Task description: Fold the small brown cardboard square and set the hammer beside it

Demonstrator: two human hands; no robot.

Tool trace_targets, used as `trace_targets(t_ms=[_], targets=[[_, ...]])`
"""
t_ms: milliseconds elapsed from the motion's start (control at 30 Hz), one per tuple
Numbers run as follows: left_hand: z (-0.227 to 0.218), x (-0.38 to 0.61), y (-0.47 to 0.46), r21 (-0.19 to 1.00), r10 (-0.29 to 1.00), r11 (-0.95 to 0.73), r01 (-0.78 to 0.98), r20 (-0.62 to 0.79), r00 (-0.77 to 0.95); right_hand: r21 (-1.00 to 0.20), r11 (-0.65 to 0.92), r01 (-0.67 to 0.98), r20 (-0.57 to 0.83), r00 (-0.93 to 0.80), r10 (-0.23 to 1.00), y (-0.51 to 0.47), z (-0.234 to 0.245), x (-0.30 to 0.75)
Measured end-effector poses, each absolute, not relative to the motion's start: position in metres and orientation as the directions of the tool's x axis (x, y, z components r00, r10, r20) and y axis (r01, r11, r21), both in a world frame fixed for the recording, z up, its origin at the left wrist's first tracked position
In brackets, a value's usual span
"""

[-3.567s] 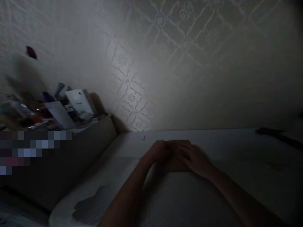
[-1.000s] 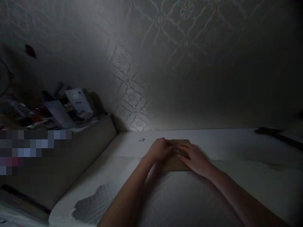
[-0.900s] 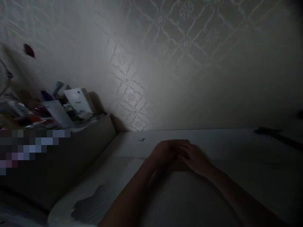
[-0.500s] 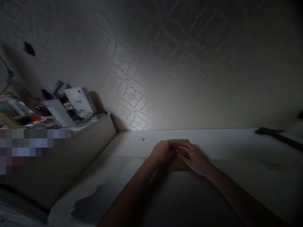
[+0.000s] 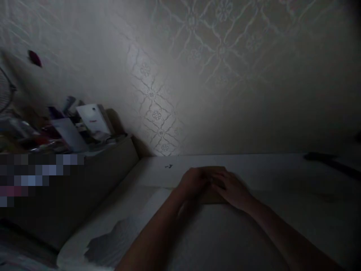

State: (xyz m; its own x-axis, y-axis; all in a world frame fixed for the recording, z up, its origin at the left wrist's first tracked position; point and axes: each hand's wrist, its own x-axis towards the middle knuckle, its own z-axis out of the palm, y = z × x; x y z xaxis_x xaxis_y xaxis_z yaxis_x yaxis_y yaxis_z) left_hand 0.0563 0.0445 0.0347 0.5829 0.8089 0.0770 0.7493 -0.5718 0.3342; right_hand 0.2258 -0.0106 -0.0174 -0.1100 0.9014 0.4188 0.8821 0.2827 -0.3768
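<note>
In a dim room with patterned wallpaper [image 5: 158, 113], the white table [image 5: 282, 169] at lower centre carries a flat brown rectangular piece [image 5: 210, 196], perhaps cardboard, on which the left hand [image 5: 194, 182] and right hand [image 5: 232, 188] rest together, fingers meeting, any grip too dark to tell.

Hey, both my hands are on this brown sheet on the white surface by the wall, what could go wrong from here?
The light is very dim, so the left hand and right hand may misjudge the edges of the brown sheet. The hands meet on top of it, so fingers could get in each other's way. The small dark bit just beyond might get swept aside unnoticed.
</note>
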Motion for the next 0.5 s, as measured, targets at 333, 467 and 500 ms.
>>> trace_targets(t_ms=[333,467,500], targets=[[0.0401,0.0568,0.0433,0.289,0.809,-0.569,0.77,0.029,0.588,-0.373,0.28,0.885,0.426,-0.105,0.899,-0.0101,-0.0187,0.2252],[0.0391,0.0559,0.0433,0.31,0.808,-0.573,0.759,0.06,0.586,-0.375,0.286,0.882,0.42,-0.113,0.9,-0.0101,-0.0182,0.2257],[0.039,0.0557,0.0433,0.319,0.815,-0.563,0.762,0.063,0.576,-0.372,0.284,0.884,0.419,-0.113,0.901,-0.01,-0.0181,0.2259]])
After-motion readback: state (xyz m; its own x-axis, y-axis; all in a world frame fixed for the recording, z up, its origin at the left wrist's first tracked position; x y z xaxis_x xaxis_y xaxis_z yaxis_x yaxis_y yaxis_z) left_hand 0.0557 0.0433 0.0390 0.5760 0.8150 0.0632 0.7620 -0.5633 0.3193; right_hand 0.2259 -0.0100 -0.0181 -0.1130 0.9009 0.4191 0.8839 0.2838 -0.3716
